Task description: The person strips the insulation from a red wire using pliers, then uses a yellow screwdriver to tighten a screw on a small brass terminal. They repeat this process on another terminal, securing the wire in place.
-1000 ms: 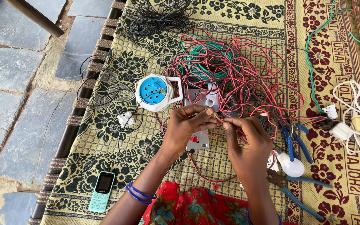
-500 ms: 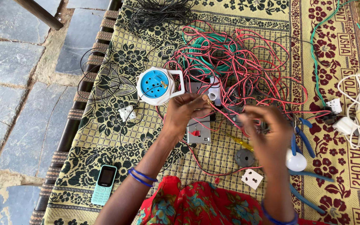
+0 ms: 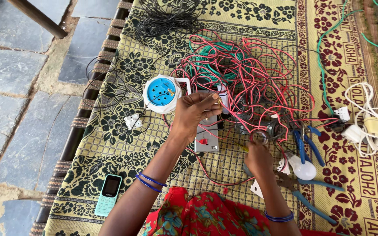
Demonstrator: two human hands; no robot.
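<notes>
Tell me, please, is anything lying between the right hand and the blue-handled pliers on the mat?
Nothing solid does. The right hand is low on the mat, and the pliers lie just to its right. Only a white bulb sits above that gap, and red wires lie farther up.

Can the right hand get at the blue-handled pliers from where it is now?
Probably yes: the right hand is low on the mat, the blue-handled pliers lie just beside it, uncovered, with only the white bulb close by.

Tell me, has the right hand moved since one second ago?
Yes. The right hand left the left hand and dropped toward the person, now right of the grey switch plate.
</notes>
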